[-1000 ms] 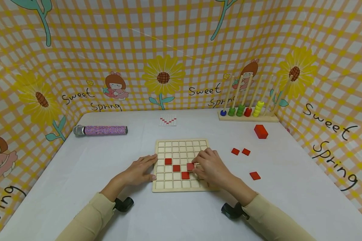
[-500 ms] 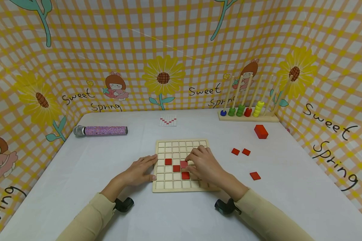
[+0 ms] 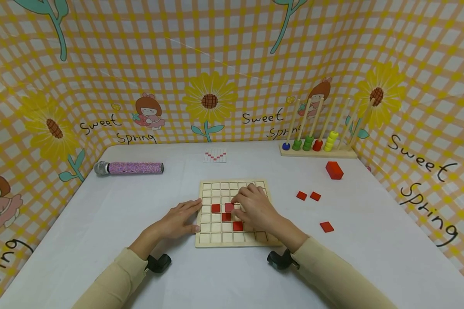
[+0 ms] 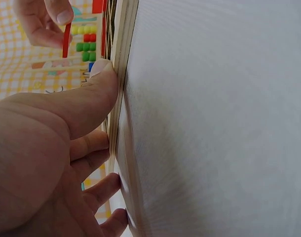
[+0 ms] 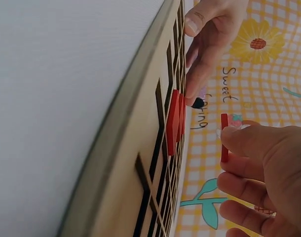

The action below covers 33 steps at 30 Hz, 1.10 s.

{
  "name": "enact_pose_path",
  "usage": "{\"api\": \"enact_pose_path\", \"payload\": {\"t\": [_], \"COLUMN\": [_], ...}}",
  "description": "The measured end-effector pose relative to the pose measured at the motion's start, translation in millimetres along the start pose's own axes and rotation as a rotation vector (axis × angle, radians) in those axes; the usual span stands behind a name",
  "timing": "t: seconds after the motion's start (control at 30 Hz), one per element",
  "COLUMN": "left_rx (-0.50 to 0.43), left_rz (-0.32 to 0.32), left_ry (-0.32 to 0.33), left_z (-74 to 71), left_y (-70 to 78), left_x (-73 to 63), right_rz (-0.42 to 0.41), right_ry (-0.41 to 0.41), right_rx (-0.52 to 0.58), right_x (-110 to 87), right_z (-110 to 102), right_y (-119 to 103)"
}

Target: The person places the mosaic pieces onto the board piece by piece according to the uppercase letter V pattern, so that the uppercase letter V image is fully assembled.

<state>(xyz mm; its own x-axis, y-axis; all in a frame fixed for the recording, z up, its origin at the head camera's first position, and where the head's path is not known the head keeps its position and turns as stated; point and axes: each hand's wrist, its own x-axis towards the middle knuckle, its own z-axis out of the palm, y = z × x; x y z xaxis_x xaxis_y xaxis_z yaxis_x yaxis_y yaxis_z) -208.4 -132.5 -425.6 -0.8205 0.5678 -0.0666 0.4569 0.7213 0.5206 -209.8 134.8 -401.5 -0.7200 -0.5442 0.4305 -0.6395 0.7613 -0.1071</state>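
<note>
A square wooden grid board (image 3: 205,237) lies flat on the white table. Three red square tiles sit in its cells: one upper left (image 3: 215,208), one in the middle (image 3: 226,217) and one lower right (image 3: 237,226). Above the board, my right hand (image 3: 258,211) pinches another red tile (image 3: 229,207) between thumb and fingers; in the right wrist view this tile (image 5: 224,138) is seen edge-on, clear of the grid. My left hand (image 3: 177,221) rests with its thumb and extended fingertips against the board's left edge, as the left wrist view also shows.
Loose red tiles lie right of the board, two together (image 3: 301,195) and one nearer (image 3: 326,226). Behind them are a red block (image 3: 334,170) and a bead stand (image 3: 317,152) with upright pegs. A pattern card (image 3: 215,156) and a glittery microphone (image 3: 135,168) lie farther back.
My right hand has carried the pinched red tile leftward and slightly away over the board, from right of the middle tile to just above it. The left hand has stayed in place.
</note>
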Motion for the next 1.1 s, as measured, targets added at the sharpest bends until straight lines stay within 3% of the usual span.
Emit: {"api": "enact_pose_path", "payload": {"t": [0.63, 1.1], "left_rx": [0.01, 0.005], "left_rz": [0.006, -0.002], "left_ry": [0.003, 0.004], "left_z": [-0.6, -0.5], "left_y": [0.4, 1.6], "left_x": [-0.1, -0.4], "right_rz": [0.0, 0.038], "right_ry": [-0.019, -0.141], "right_rx": [-0.03, -0.037], "right_x": [19.4, 36.4], "right_z": [12.1, 15.1], "right_y": [-0.2, -4.3]}}
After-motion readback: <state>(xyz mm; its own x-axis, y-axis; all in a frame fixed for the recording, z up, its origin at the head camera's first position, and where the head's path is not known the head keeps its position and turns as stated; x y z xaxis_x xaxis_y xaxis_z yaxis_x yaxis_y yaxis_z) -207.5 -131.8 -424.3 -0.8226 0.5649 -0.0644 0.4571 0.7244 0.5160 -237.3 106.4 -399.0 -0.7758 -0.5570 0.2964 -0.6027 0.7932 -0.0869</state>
